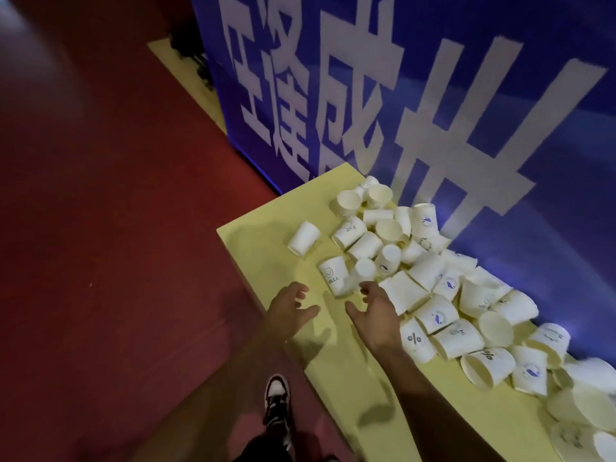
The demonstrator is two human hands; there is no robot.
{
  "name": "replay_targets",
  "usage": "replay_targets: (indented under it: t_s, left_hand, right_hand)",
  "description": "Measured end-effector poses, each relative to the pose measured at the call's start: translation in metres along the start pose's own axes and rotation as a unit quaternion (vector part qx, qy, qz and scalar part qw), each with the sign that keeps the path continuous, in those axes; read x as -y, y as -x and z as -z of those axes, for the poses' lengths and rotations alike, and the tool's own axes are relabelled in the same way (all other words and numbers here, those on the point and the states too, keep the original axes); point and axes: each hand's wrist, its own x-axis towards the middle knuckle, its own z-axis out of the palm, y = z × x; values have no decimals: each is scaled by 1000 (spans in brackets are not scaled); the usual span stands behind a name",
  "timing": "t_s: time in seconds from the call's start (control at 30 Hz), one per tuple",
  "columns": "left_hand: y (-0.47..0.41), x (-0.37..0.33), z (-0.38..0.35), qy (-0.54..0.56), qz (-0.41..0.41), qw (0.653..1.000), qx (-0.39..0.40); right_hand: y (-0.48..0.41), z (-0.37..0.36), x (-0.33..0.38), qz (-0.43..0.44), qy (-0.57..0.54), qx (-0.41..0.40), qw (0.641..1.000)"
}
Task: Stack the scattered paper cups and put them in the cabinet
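Both hands spread empty over the pale yellow desk [266, 248], right hand [376, 311] nearer the white "HELLO" paper cup [334, 274] lying at twelve o'clock, left hand [289, 306] just beside.

Paper cups [430, 285] white, some blue-printed; table [266, 241] pale yellow; floor [116, 228] dark red; banner [433, 95] blue, white characters.

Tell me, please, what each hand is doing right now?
Left hand: open, empty, above the yellow table.
Right hand: open, empty, beside the HELLO paper cup.
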Motion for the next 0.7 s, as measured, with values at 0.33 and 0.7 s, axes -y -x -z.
replay_targets:
  t_s: [0.33,0.7]
  left_hand:
    - [-157,11,42,-20,16,1000,-3]
    - [-220,9,16,-33,44,998,21]
  right_hand:
    - [-87,-78,39,-38,128,-47,990]
    - [-90,-99,32,-92,172,-39,980]
